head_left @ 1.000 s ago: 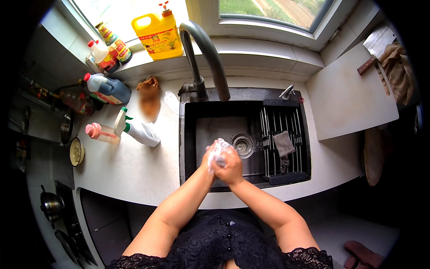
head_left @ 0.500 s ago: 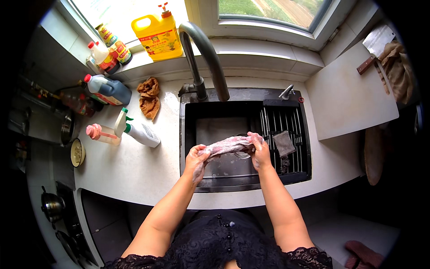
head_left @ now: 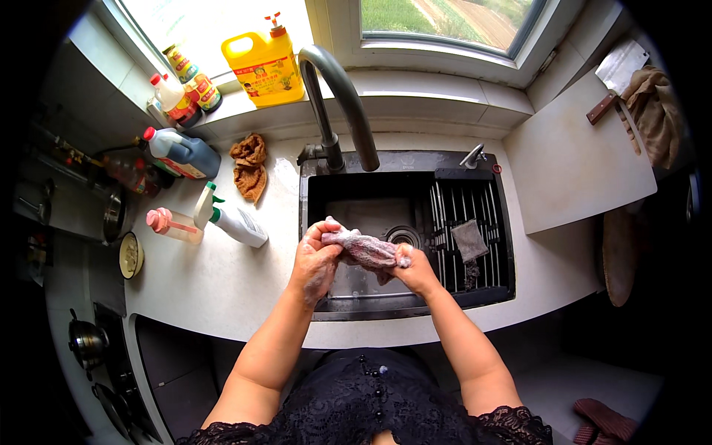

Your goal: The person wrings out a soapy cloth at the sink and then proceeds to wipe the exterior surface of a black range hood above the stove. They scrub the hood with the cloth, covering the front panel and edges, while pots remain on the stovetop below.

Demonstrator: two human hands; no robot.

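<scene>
Head view: one soapy, pinkish-grey cloth (head_left: 363, 251) is held twisted lengthwise above the basin of one dark sink (head_left: 415, 160). Two bare hands are seen on it: one end is gripped by the left hand (head_left: 314, 259), its fingers curled around the bunched fabric, and the other end is clenched by the right hand (head_left: 415, 272), closed more tightly. Suds are seen on both hands. Just beyond the cloth, one round drain (head_left: 403, 235) is partly covered by it.

On the sink's right side one rack (head_left: 475, 297) is fitted, and one grey pad (head_left: 469, 240) is laid across its bars. One tall faucet (head_left: 356, 111) and one small tap (head_left: 473, 155) are mounted along the back rim.

On the desk (head_left: 222, 297) to the left, one crumpled brown rag (head_left: 250, 169), one spray bottle (head_left: 239, 225), one pink-topped bottle (head_left: 178, 226), one bowl (head_left: 130, 256) and one dark jug (head_left: 187, 154) are set. One yellow jug (head_left: 268, 74) is placed by the window, with at least two smaller bottles (head_left: 178, 102) near it. To the right, one cutting board (head_left: 578, 163) is seen, with one brown-handled knife (head_left: 602, 109) at its far edge.
</scene>
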